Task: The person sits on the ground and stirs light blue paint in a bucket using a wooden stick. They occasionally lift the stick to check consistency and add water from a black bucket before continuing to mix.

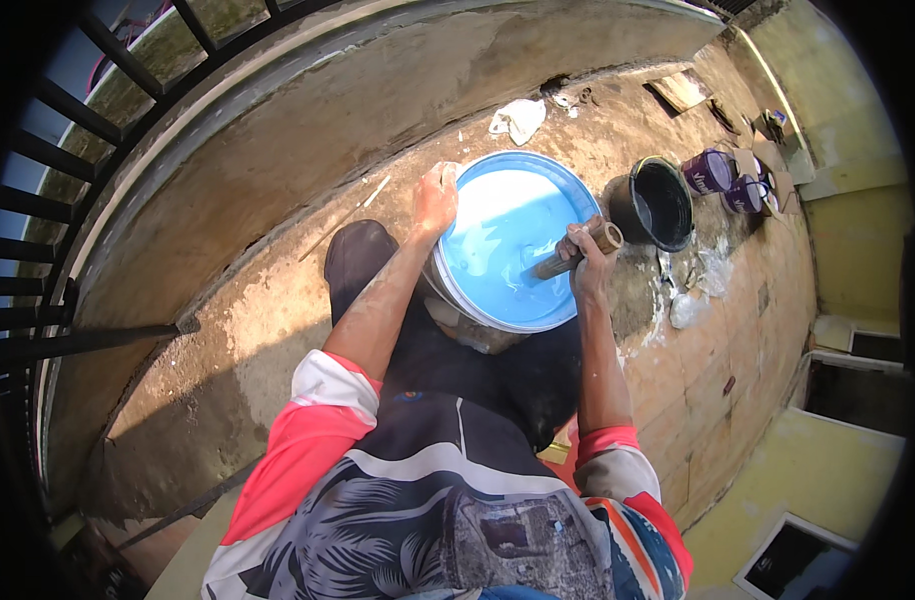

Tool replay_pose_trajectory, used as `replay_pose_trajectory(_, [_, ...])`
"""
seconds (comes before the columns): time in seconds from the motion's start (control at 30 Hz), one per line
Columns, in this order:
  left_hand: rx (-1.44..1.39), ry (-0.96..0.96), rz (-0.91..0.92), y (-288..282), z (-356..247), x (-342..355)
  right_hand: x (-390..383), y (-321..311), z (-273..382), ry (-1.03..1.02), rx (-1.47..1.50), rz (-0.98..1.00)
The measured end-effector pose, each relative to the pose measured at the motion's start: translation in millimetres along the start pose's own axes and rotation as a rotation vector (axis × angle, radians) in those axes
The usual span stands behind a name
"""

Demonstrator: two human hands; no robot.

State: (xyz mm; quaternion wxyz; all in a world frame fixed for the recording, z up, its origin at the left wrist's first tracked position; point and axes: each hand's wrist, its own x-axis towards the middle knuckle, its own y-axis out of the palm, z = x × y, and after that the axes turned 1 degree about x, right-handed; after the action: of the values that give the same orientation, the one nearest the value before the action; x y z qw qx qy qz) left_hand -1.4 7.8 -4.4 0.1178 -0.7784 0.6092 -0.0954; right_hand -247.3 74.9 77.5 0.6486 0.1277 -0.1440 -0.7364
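A large white bucket (pixel 458 297) of light blue paint (pixel 488 220) stands between my knees. My left hand (pixel 436 198) is closed on its rim at the left side. My right hand (pixel 590 250) is wrapped round a thick, round brown stick (pixel 555 266) near its upper end. The stick leans to the right, and its lower end is hidden in the paint. Sunlight falls across the far part of the paint, and streaks show on the surface around the stick.
Right of the paint stands a black bucket (pixel 666 208); beyond it are purple pails (pixel 708 172). Crumpled clear plastic (pixel 716 272) and white splashes lie on the floor. A white cloth (pixel 519 120) lies near the low wall (pixel 378 110). A thin stick (pixel 346 217) rests left of my knee.
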Motion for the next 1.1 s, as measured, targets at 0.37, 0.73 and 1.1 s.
replay_pose_trajectory(0.37, [0.041,0.014,-0.042,0,7,1,11,69,70,-0.475,0.076,0.268])
replay_pose_trajectory(0.73, [0.052,0.063,-0.032,-4,6,3,21,-10,-18,-0.216,-0.196,0.027])
replay_pose_trajectory(1.1, [0.045,0.025,-0.014,-7,-10,-5,-24,59,88,-0.248,0.141,0.167])
